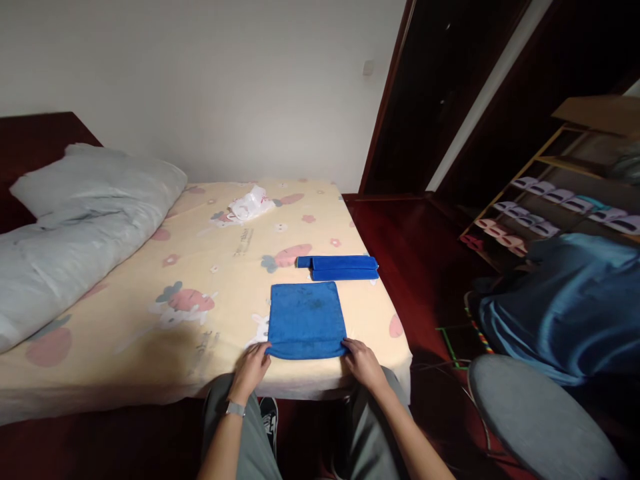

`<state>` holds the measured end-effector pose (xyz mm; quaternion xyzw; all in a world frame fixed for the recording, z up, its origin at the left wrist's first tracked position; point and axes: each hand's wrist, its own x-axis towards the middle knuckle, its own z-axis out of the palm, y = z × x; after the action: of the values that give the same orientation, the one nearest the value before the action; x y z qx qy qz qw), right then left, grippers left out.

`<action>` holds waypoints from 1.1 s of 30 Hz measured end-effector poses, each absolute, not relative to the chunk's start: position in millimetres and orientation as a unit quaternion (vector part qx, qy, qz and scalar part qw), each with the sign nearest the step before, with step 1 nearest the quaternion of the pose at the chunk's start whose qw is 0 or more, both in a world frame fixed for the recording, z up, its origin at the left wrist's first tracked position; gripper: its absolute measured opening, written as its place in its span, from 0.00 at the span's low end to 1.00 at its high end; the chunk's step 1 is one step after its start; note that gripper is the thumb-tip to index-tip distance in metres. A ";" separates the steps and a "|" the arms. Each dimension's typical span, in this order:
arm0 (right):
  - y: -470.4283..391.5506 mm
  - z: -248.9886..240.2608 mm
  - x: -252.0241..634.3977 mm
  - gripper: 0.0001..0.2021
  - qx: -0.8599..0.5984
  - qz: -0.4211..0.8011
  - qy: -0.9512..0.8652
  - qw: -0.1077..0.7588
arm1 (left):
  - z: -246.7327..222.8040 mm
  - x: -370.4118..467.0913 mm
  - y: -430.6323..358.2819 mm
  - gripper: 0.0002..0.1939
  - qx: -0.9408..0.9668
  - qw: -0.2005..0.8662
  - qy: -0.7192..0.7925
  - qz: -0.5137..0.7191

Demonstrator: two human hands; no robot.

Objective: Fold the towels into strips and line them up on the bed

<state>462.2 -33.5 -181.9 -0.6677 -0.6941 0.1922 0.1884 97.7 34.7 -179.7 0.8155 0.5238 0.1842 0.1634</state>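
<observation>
A blue cloth lies flat on the patterned bed sheet near the bed's front edge, its near edge slightly raised or turned. My left hand pinches its near left corner. At the near right corner, my right hand holds the cloth between thumb and fingers. Just beyond it, folded blue cloths form a narrow strip, with a smaller piece sticking out on the left.
A crumpled white plastic bag sits farther back on the bed. A grey quilt is heaped at the left. On the right are a round grey stool, blue fabric and a slipper rack.
</observation>
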 end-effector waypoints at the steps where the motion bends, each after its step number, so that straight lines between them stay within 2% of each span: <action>1: -33.7 -181.4 461.9 0.25 -0.669 0.193 -0.693 0.185 | -180.0 97.9 34.7 0.18 0.817 0.164 0.521 0.184; 4: -34.5 -180.2 461.6 0.26 -0.671 0.197 -0.692 0.178 | -181.0 98.0 35.1 0.21 0.819 0.168 0.516 0.187; 11: -34.5 -179.9 461.7 0.26 -0.671 0.205 -0.687 0.186 | -180.9 96.8 35.4 0.16 0.819 0.167 0.515 0.189; 33: -33.5 -181.0 460.8 0.24 -0.678 0.208 -0.677 0.196 | -182.0 98.0 35.2 0.17 0.812 0.171 0.524 0.192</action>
<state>460.8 -33.5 -181.0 -0.6779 -0.6774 0.2077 0.1962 98.0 35.2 -182.0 0.8116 0.5244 0.1922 0.1714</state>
